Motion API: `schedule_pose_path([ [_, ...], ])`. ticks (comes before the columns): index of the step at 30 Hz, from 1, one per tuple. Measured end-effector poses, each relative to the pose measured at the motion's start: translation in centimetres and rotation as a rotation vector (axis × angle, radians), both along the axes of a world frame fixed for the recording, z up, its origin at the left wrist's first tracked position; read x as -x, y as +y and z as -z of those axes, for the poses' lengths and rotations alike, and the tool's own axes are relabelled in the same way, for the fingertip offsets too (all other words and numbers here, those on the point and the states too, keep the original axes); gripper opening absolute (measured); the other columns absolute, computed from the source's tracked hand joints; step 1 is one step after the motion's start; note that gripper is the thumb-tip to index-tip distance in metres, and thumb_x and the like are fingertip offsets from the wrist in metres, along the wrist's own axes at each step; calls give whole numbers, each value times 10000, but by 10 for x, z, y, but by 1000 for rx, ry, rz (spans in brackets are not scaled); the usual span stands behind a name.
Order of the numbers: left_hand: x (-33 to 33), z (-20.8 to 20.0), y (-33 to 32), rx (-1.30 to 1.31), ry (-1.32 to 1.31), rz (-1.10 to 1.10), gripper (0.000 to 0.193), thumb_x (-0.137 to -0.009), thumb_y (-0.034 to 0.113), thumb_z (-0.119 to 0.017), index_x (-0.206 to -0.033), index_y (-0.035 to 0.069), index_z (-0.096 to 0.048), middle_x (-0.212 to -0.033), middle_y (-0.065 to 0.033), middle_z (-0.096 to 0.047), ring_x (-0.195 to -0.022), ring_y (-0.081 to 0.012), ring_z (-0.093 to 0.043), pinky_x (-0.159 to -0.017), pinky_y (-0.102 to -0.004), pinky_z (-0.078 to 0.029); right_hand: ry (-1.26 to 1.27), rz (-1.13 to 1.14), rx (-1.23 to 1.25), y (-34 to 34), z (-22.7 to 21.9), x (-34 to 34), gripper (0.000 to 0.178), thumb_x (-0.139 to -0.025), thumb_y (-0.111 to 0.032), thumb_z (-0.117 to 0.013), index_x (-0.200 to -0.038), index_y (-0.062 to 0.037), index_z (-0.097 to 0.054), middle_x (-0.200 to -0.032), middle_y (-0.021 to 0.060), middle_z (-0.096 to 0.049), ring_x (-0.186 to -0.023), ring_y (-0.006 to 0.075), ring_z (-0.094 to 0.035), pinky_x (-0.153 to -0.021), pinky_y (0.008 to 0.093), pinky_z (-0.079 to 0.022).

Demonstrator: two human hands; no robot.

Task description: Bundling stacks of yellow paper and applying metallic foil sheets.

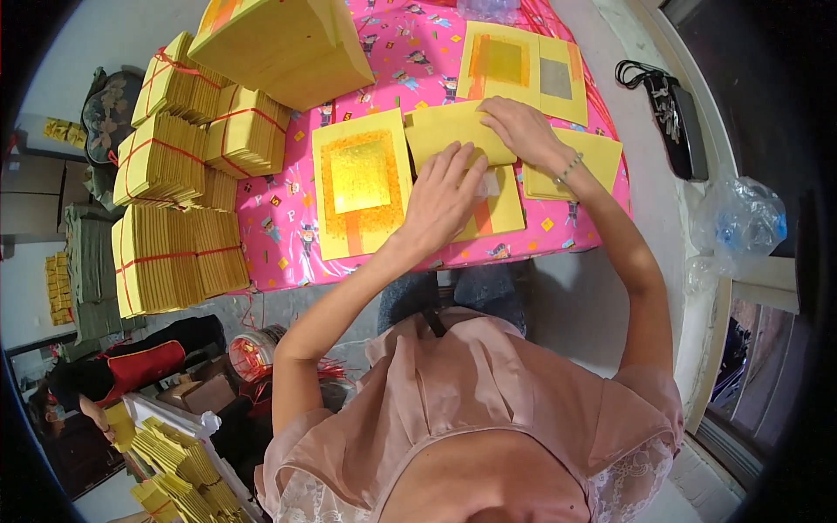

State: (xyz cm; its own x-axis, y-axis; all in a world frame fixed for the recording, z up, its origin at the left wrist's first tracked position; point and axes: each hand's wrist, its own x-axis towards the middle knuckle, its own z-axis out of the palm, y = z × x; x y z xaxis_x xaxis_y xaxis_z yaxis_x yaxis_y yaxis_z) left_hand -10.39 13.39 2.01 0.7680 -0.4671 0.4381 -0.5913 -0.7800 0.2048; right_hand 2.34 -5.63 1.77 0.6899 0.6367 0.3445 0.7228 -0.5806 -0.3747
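Observation:
A yellow joss paper sheet (499,218), part folded over, lies in front of me at the table's near edge. My left hand (445,196) rests on it, fingers stretched and slightly apart. At the upper right of the fold, my right hand (527,135), with a beaded bracelet on its wrist, bends its fingers over the paper's edge; its thumb is hidden. Left of the fold lies joss paper with a gold foil square (362,179) on an orange patch. Beyond my right hand is another sheet with gold and silver patches (558,78). Plain yellow sheets (588,161) lie under my right wrist.
Bundles of yellow paper (166,253) tied with red string line the table's left side. A tall yellow stack (283,52) stands behind. Pink patterned cloth (292,261) covers the table. A black pouch (676,126) and clear plastic bag (741,222) lie right. Another person (148,362) works lower left.

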Motion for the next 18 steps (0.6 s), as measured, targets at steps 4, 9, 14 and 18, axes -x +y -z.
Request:
schedule_pose_path([
  [4,-19,13,-1,-37,98,-12,728,-839,394,-663,-1427,74,-376,-1444,-235,-354,-1347,-401,-328,-1113,-490,-272,79,72,104,10,17,-34,200,-930,-178,-549,-1053,-23,-574,-950,165,-620,-911,373,-598,-771,445,-487],
  [9,-35,37,6,-112,134,-34,798,-862,527,-583,-1465,73,-323,-1475,-271,-294,-1380,-420,-277,-1135,-500,-231,42,95,182,22,28,-47,200,-892,-184,-578,-1023,-37,-610,-971,143,-620,-948,338,-600,-776,452,-488],
  [14,-38,44,8,-114,183,-28,809,-869,558,-553,-1470,71,-317,-1482,-282,-281,-1388,-427,-263,-1136,-501,-226,-90,93,259,31,29,-48,247,-883,-196,-591,-1087,-63,-633,-1007,105,-627,-984,300,-587,-840,423,-453],
  [18,-40,46,7,-127,196,-27,808,-873,572,-536,-1467,67,-322,-1478,-284,-288,-1384,-430,-270,-1133,-505,-229,-20,62,223,39,36,-49,260,-888,-201,-591,-1109,-72,-636,-1041,96,-632,-994,284,-593,-851,422,-438],
])
